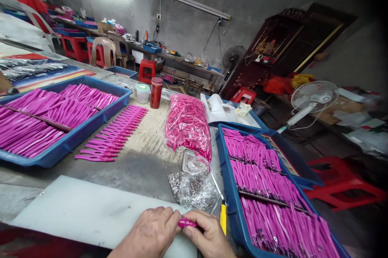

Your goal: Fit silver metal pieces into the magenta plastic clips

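Note:
Above the front edge of the table, my left hand [157, 227] and my right hand [209, 231] are closed and meet at a small glossy pink piece [187, 222]. Only its middle shows; fingers cover the rest, so its exact kind is hidden. Under my hands lies a pale white board [87, 205]. Just beyond them sits a clear plastic bag of small metal parts [195, 187]. A yellow-handled tool [223, 219] with a thin metal shaft rests beside my right hand.
A blue tray [50, 161] of long pink pieces stands left, another blue tray [232, 205] right. Between them are a row of pink pieces [117, 135], a bag of pink parts [188, 122], a red tumbler [156, 93] and a tub [142, 94]. A person [33, 5] sits far left.

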`<state>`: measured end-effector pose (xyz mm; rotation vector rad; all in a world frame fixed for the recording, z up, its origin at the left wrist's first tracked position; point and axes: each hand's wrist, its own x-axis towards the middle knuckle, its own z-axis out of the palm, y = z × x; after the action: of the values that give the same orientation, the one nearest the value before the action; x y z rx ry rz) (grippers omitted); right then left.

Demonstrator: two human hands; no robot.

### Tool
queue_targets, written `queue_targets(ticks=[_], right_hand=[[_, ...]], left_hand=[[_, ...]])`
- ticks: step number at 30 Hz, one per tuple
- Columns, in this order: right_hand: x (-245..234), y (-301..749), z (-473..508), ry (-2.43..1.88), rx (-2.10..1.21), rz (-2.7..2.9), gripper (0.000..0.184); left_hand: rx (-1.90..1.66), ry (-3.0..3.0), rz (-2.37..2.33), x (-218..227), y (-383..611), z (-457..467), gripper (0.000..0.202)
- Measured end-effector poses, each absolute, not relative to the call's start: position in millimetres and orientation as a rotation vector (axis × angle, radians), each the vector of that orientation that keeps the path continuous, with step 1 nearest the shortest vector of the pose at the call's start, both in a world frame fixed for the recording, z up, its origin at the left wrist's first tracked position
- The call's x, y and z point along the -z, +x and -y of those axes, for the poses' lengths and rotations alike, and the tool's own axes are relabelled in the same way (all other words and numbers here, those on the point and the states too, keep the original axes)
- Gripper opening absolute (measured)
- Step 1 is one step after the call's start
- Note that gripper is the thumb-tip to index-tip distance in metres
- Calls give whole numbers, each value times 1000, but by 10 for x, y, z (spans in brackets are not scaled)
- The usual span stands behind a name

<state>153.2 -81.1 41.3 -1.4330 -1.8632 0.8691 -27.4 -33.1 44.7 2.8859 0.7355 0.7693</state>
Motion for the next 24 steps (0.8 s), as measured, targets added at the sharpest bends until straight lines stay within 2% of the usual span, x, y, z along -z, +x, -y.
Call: queue_targets(ticks=[7,14,20,24], right_hand=[[-496,1506,807,-1433,-864,1864,36],[-457,1518,792,-1396,-887,1838,36],[-429,1510,802,-1410,-866,1812,36],[-420,1510,814,-1451,-886,1803,31]], left_hand=[[-636,2863,-751,-370,-300,353,8],[-554,2894,-730,-384,-305,351,8],[-635,2908,-733,-391,-280,348,6],[-785,2912,-739,-425,-250,339,18]])
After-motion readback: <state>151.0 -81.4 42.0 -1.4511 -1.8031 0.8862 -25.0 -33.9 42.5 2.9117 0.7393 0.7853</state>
